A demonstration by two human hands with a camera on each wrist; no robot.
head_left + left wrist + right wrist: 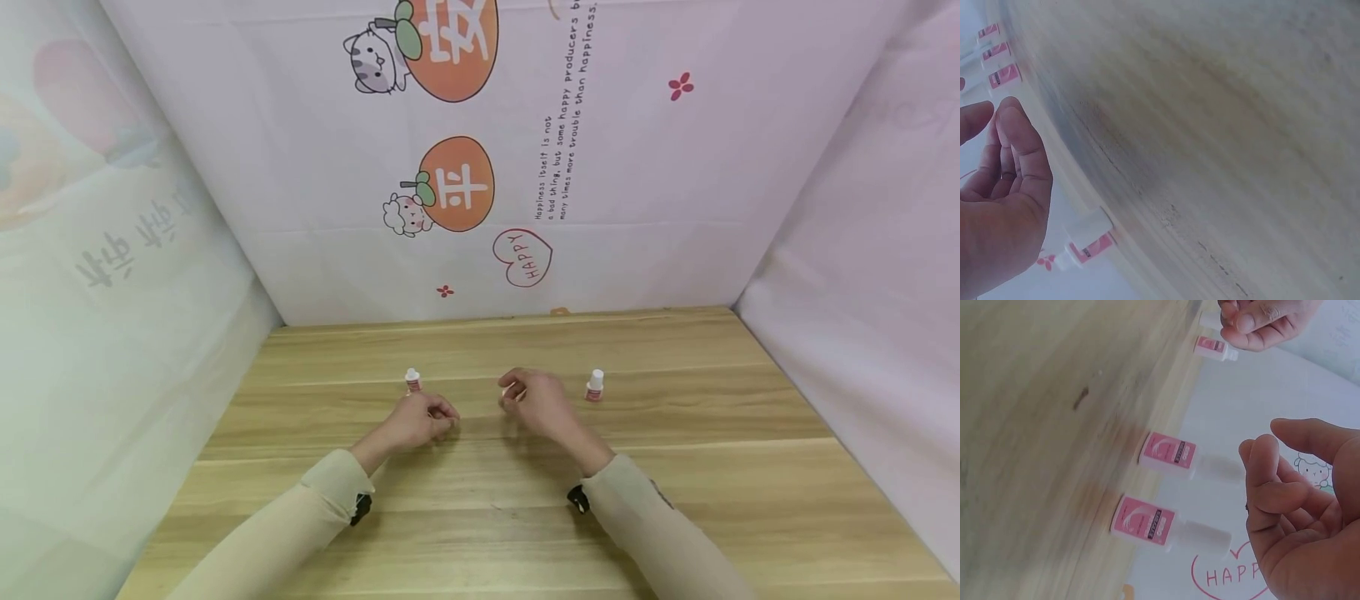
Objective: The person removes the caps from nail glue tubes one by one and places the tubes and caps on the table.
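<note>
My left hand (pixel 420 418) hovers over the table with its fingers loosely bent and nothing seen between them. Just behind it stands a small white bottle (pixel 412 382) with a pink label and a narrow bare tip. A loose white cap (pixel 1092 226) stands beside that bottle in the left wrist view. My right hand (pixel 538 405) is raised in front of a capped bottle (pixel 1169 453), thumb and forefinger apart, holding nothing. Its fingers mostly hide this bottle in the head view. Another capped bottle (pixel 595 386) stands upright to its right.
Three pink-labelled bottles, the nearest being a bottle (pixel 1005 75), line up in the left wrist view. Behind the wooden table (pixel 480 500) rises a printed white cloth (pixel 615 250). White cloth sides (pixel 862 333) flank the table.
</note>
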